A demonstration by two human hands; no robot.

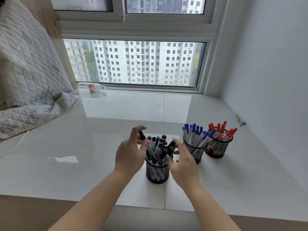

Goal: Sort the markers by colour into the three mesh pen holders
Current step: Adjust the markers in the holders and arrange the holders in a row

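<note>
You are facing a glossy white counter that runs up to a wide window with pale apartment blocks outside, a plain white wall on your right. A grey quilted blanket spills onto the counter's far left, and a small clear bottle lies on its side by the window frame. A few loose pens sit near the right wall.

Three black mesh holders stand on the counter. The nearest holder is packed with black markers, their long axes roughly upright and fanning outward, caps up. To its right and further back, the middle holder carries blue markers, leaning right, caps up. Just beside it, the far holder has red markers, also caps up.

Your left hand is raised at the left of the nearest holder, its fingers curled and pinching one black marker that tilts up and to the left. Your right hand hovers at the holder's right rim, fingers curled around the tops of the black markers there. Both forearms reach in from the bottom edge.
</note>
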